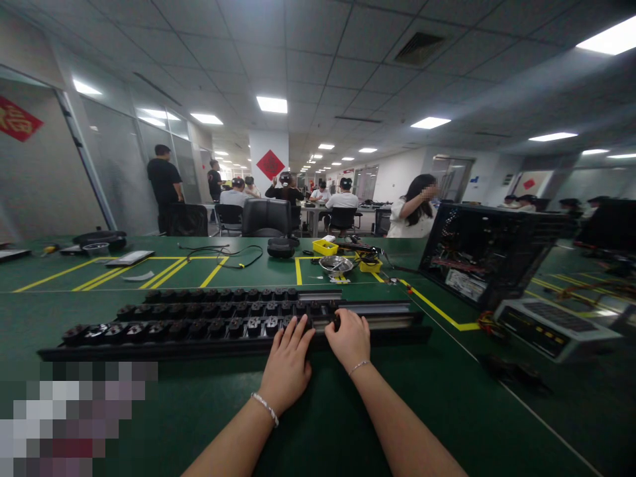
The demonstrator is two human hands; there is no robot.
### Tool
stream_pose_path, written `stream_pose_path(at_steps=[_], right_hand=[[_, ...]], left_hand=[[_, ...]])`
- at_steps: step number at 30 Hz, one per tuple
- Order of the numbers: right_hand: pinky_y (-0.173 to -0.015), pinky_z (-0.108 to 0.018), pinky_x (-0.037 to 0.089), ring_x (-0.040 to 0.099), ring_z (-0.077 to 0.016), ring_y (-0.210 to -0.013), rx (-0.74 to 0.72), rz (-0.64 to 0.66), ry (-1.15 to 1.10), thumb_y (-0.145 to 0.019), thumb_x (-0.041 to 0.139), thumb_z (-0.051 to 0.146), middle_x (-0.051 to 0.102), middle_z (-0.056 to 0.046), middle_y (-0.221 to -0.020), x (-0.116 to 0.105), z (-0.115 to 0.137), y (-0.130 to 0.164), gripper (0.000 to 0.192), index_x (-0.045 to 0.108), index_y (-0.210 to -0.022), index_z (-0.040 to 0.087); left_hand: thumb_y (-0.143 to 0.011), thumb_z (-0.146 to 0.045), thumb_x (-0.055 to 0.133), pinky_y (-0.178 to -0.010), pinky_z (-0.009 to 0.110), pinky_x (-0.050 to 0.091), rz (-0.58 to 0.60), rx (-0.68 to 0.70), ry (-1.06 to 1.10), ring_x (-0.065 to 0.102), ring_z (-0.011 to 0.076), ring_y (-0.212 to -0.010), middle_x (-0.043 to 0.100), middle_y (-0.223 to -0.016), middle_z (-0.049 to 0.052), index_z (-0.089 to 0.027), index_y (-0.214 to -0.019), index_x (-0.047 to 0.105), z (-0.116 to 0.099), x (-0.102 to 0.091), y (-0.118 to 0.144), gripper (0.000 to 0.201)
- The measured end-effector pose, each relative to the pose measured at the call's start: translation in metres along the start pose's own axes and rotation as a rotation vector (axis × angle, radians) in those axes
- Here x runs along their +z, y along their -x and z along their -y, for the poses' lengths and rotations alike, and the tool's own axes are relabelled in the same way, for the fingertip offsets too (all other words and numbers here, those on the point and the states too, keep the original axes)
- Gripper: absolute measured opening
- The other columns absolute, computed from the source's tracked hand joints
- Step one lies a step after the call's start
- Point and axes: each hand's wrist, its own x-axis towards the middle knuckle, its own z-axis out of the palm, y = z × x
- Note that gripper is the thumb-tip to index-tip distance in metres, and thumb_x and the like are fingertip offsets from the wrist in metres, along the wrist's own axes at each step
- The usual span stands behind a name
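Note:
Three long black rails (149, 352) lie side by side on the green table, filled with rows of small black parts (177, 329) that have dark or silvery tops. My left hand (288, 364) rests with its fingers stretched over the parts near the right end of the front row. Just to its right, my right hand (350, 341) is closed in a pinch around a small black part (337, 322), held at the rails. The right ends of the rails show bare grey channel (392, 320). My fingers hide part of what lies beneath them.
Behind the rails stand a metal bowl (336, 266), a yellow bin (325, 247) and a black case (281, 248). An open computer case (477, 255) and a power supply unit (554, 328) sit at right. A black cable (223, 252) lies at back. A person (410, 209) is across the table.

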Motion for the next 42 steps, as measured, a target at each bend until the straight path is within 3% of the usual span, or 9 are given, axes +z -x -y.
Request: stream_pose_path(at_steps=[42], right_hand=[[-0.097,-0.039,0.024,0.054,-0.0214,-0.098,0.015,-0.014,0.013,-0.072,0.047,0.024,0.066,-0.007,-0.093,0.0035,-0.0088,-0.002,0.023,0.06,-0.091,0.019]], left_hand=[[-0.072,-0.013,0.048,-0.109,0.045,0.021,0.012,0.004,0.023,0.012,0.0211,-0.137,0.019,-0.149,-0.002,-0.028,-0.131,0.037,0.0009,-0.0003,-0.0001,0.062]])
